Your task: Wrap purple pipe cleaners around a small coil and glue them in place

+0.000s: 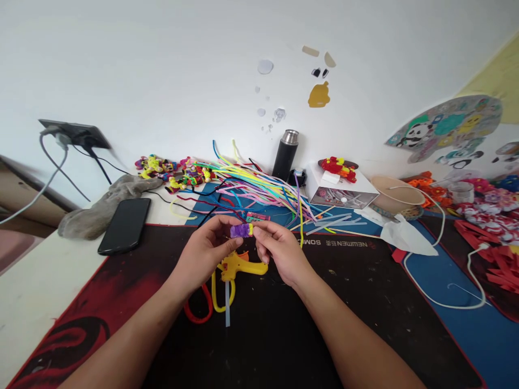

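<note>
Between my two hands, above the dark mat, is a small purple coil of pipe cleaner (240, 231) with a yellow end on its right. My left hand (213, 243) pinches the purple part from the left. The fingers of my right hand (279, 246) close on the yellow end. Just below lies a yellow hot glue gun (243, 266) with a pale glue stick (227, 308) sticking out of it toward me. Scissors with one red handle loop (209, 302) and one yellow loop (214, 294) lie beside it, their blades hidden.
Behind my hands spreads a heap of colourful pipe cleaners (251, 183). A black thermos (286, 154) and a white box (344, 192) stand by the wall. Left are a phone (125, 226) and small finished figures (174, 173). A white cable (441, 305) loops at right near red strips (498, 270).
</note>
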A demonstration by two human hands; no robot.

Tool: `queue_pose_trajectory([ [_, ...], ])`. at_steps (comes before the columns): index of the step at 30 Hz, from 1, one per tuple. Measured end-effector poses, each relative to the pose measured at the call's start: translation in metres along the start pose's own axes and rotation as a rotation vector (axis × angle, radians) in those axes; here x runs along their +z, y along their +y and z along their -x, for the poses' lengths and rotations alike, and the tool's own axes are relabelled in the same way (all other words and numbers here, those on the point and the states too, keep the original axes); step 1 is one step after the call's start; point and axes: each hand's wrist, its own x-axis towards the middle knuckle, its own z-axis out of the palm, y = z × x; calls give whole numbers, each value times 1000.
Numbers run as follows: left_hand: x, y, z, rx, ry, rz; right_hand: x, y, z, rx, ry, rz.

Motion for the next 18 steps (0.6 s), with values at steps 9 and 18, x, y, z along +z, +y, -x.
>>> queue_pose_trajectory([
  [9, 1, 3, 2, -10, 35, -20, 0, 0, 0, 14, -11, 7],
  [18, -1, 3, 2, 16, 63, -96, 1, 0, 1, 38, -34, 20],
])
